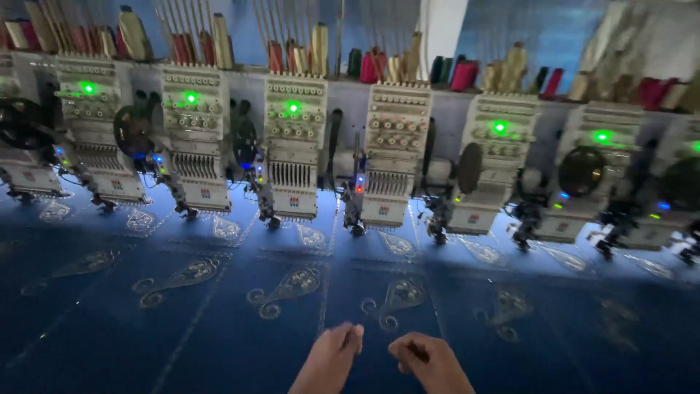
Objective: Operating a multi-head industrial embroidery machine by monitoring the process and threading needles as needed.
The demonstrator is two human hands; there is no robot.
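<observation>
Cloth (219, 343), deep blue and stretched flat, fills the lower half of the head view and lies under a long row of embroidery heads (295, 146); it is drawn taut, by the look of it, so that the needles can stitch the same curled motif (286, 288) under each head, and the finished motifs sit in even rows, one per head. Both hands hover low over the cloth at the near edge of the picture, close together but apart. The left hand (332, 357) has its fingers loosely curled with thumb and fingertips drawn together; the right hand (430, 361) is likewise half closed, its fingers bent inward. Whether either pinches a thread or anything else is too small to tell, and whether they touch the cloth cannot be told either. The nearest motif (395, 299) lies just beyond the fingertips, between the hands and the heads. Thread cones (219, 40) stand upright on a rack above the heads, placed high so that thread feeds down to the needles. Green lamps (293, 107) glow on most heads. Open room lies to the left and right of the hands, where the cloth is bare between motifs; farther in, the heads hang close over the cloth and leave only a narrow gap beneath them.
</observation>
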